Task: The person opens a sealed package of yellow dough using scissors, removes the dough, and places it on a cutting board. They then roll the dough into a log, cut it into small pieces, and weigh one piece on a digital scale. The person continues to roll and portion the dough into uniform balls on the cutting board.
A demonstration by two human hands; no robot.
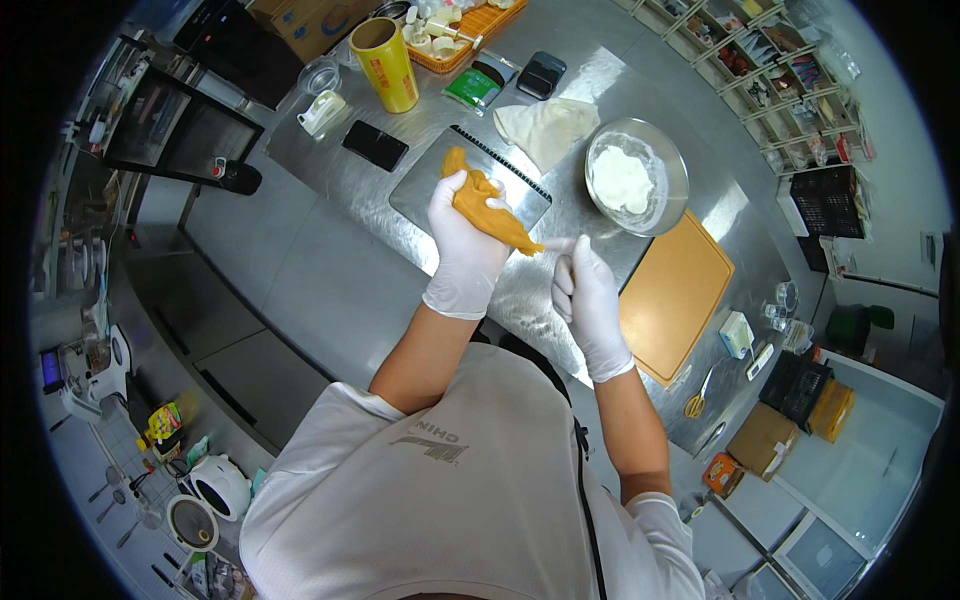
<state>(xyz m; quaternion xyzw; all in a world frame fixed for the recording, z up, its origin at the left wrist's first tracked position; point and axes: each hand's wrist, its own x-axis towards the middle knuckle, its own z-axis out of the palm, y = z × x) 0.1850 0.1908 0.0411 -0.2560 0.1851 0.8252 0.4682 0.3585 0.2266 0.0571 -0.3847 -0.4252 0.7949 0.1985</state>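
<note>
My left hand (466, 247), in a white glove, grips a lump of orange-brown dough (487, 212) over a flat metal sheet (420, 187) that has a black toothed edge. The dough's lower end tapers towards my right hand (585, 300), also gloved. That hand has its index finger stretched out near the dough's tip and its other fingers curled; a small bit of orange shows between them. A glass bowl (679, 180) of white powder (621, 178) stands beyond the right hand, beside a crumpled white cloth (547, 127).
A tan cutting board (675, 292) lies at the right, with scissors (697, 397) past it. A black phone (375, 145), a yellow roll of film (385, 67), a green packet (475, 86) and a wicker tray (487, 26) are on the steel table (322, 165).
</note>
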